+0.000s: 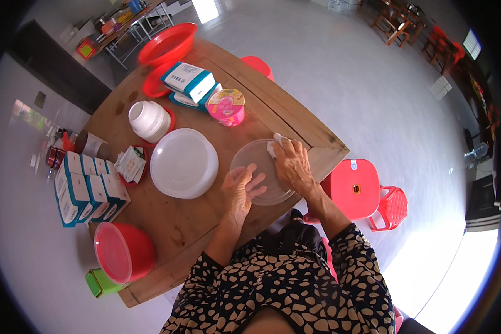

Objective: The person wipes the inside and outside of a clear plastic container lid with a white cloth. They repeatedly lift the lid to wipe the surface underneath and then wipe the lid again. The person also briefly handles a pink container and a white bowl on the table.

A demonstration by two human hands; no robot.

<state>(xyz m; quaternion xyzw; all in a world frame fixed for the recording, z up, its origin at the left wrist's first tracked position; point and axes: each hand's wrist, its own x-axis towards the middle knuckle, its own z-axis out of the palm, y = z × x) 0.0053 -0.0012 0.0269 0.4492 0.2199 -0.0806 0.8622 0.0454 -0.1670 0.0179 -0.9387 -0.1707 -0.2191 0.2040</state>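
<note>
Clear round lid (pixel 256 167) lies flat on the wooden table (pixel 189 222), close to the near edge and toward the table's right corner, and both hands are on it. The left hand (pixel 240 189) rests flat on the lid's near rim, fingers spread and loose, gripping nothing. The right hand (pixel 293 166) presses down on the lid's right side with the fingers closed around a small white cloth (pixel 274 146), which peeks out past the fingertips at the lid's far rim. Just left of the lid, nearly touching it, sits a white round container (pixel 183 162) with its lid on, near the middle of the table. Down at the near left corner, a red bowl (pixel 125 251) lies tipped on its side, and a green cup (pixel 100 283) sits right beside it at the edge. Along the left edge, a row of white and blue boxes (pixel 86 192) stands packed together, with a few small packets (pixel 131 162) just beyond. Further in, a white jar (pixel 148 119) stands upright, and a pink tub (pixel 226 107) sits toward the right edge. Behind that, two blue and white cartons (pixel 189 82) are stacked, and a red basin (pixel 167 43) leans at the far corner. Off the table to the right, a red plastic stool (pixel 353 186) stands on the pale floor.
</note>
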